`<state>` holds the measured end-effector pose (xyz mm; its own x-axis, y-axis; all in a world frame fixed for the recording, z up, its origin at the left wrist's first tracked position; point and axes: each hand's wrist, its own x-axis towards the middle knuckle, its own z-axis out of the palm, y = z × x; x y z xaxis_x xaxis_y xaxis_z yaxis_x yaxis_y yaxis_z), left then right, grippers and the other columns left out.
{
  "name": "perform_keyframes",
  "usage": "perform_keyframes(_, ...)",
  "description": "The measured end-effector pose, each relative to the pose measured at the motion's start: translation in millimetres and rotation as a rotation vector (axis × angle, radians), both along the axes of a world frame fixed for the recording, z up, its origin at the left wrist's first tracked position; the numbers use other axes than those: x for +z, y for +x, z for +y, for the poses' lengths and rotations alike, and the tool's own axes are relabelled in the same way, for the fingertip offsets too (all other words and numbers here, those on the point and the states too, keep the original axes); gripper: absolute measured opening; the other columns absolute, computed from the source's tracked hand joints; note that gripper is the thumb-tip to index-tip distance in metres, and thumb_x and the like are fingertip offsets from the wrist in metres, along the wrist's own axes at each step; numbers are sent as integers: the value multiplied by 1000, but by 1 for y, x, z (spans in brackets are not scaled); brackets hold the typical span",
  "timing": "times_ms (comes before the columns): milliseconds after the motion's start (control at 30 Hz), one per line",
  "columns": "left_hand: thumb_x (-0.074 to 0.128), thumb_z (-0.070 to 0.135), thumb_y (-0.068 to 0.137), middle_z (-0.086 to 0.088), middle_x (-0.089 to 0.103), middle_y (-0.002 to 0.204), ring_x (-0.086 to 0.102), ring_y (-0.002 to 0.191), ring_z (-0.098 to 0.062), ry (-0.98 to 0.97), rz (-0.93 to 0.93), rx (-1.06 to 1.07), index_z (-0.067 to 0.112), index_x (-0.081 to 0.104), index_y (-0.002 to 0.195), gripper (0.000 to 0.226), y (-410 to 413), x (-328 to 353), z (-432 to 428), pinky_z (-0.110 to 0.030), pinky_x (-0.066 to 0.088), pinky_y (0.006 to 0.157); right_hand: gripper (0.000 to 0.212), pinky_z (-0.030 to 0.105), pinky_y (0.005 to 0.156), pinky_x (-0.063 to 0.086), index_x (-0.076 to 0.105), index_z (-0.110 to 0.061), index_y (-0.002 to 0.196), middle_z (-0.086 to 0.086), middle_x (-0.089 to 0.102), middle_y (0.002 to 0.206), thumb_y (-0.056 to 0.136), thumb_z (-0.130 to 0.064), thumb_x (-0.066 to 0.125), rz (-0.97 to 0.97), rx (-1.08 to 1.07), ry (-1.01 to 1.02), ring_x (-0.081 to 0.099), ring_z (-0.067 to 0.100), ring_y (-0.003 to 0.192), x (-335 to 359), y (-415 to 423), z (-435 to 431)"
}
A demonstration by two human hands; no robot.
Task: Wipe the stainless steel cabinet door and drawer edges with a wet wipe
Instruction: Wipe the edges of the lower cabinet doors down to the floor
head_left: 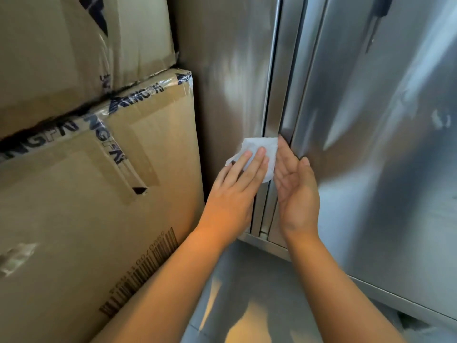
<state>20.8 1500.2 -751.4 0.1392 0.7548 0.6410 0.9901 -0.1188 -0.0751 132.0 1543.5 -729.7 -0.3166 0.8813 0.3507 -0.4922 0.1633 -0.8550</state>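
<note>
While 2 cardboard boxes (99,194) are stacked at the left, a wipe (265,147) is pressed flat against the steel cabinet panel (230,70) by the straight fingers of the left hand (235,191), and the door (371,144) edge is touched by the open, empty right hand (296,194).

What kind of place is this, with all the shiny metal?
Likely a storeroom or back room of a working kitchen: tall steel cabinet doors, taped cardboard boxes stacked beside them, and a left hand pressing a wipe to the metal.
</note>
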Motion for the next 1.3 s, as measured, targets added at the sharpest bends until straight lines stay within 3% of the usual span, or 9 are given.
perform_keyframes(333,67,4,63,-4,32,151,21,141,-23,-338,54,46,11,28,145,91,-2,-98,-23,-40,38,105,46,14,95,46,61,-23,112,-5,65,121,104,-24,16,-110,-13,-332,58,2,115,-110,7,-12)
perform_keyframes(467,40,5,87,-1,-21,154,-23,140,-21,-642,135,71,17,-18,145,82,-5,-140,-29,-44,3,115,35,34,115,29,48,-24,127,7,47,141,102,-37,28,-369,-31,-319,42,17,134,-148,15,-25)
perform_keyframes(633,38,7,89,1,-51,130,-58,113,-16,-685,130,129,16,-31,137,84,-5,-160,-23,-45,-12,112,39,27,110,31,50,-21,125,6,54,135,104,-22,17,-214,-49,-558,50,13,122,-151,4,-21)
perform_keyframes(767,42,18,91,-2,-19,154,-41,130,-16,-615,131,140,15,-16,144,78,-4,-159,-23,-44,-13,111,42,27,106,36,56,-11,125,9,60,127,104,-22,21,-212,-98,-599,54,16,120,-143,2,-19)
perform_keyframes(833,60,26,84,-4,25,154,7,144,-20,-462,136,116,13,23,147,75,-1,-151,-24,-46,17,113,41,23,99,40,58,-15,120,6,63,121,104,-23,21,-216,-118,-587,58,11,112,-136,2,-20)
perform_keyframes(900,68,32,79,-3,42,145,35,136,-21,-370,115,105,13,43,139,68,1,-142,-24,-45,36,106,41,16,88,43,61,-19,112,2,66,112,104,-23,21,-203,-142,-537,61,3,102,-127,1,-20)
perform_keyframes(1067,37,29,92,-6,23,152,17,141,-25,-193,75,129,8,27,142,56,9,-106,-15,-47,26,110,44,12,83,47,67,-25,105,-6,69,110,103,-26,23,-94,-157,-450,63,-1,103,-82,-2,-22)
perform_keyframes(1167,37,26,93,-8,14,154,14,143,-29,-111,0,151,5,15,146,62,16,-70,-4,-45,19,113,37,9,80,49,64,-22,117,-7,69,116,101,-24,31,31,-155,-329,62,2,109,-41,-8,-24)
perform_keyframes(1300,35,23,92,-8,13,155,15,143,-28,16,-69,142,6,6,147,65,19,-5,11,-42,19,114,34,13,98,43,55,-22,128,-11,62,126,100,-20,36,73,-174,-47,55,1,119,21,-11,-22)
